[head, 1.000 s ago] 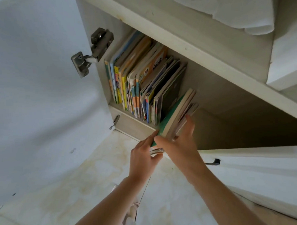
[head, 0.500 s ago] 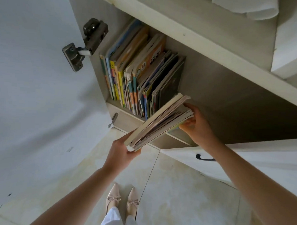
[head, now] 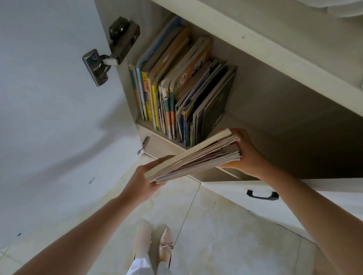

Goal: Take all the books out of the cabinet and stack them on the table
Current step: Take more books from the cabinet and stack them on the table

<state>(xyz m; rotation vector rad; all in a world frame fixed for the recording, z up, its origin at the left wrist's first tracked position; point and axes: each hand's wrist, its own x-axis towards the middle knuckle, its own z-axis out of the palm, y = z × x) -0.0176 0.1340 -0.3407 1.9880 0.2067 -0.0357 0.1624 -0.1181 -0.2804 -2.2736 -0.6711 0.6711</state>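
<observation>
Head view. A bundle [head: 193,156] of thin, soft-cover books is held clear of the cabinet [head: 249,123], in front of its open mouth and above the floor [head: 214,231]. The left hand [head: 143,180] grips the near end, fingers curled under and thumb along the top edge. The right hand [head: 245,154] grips the far end, wrapped round the page edges. The bundle lies tilted, the near end lower.

The row [head: 178,90] of remaining books stands upright on the cabinet floor, packed against the left wall and leaning slightly right. The door [head: 43,112] stands open on its hinge [head: 111,50]. A drawer [head: 287,202] with a dark handle [head: 262,195] sits below right. The surface for stacking is not in view.

Assessment of handling: the bundle appears moderately light but loose. The covers look thin and pliable, and the edges are uneven, so single books could slide out, chiefly toward the lower end. Holding at both ends is sound; support from beneath at mid-span would be better. The standing row looks heavier, with glossy covers likely to slip; it is best taken in small batches, pinched across the spines, with the rest steadied against toppling.
</observation>
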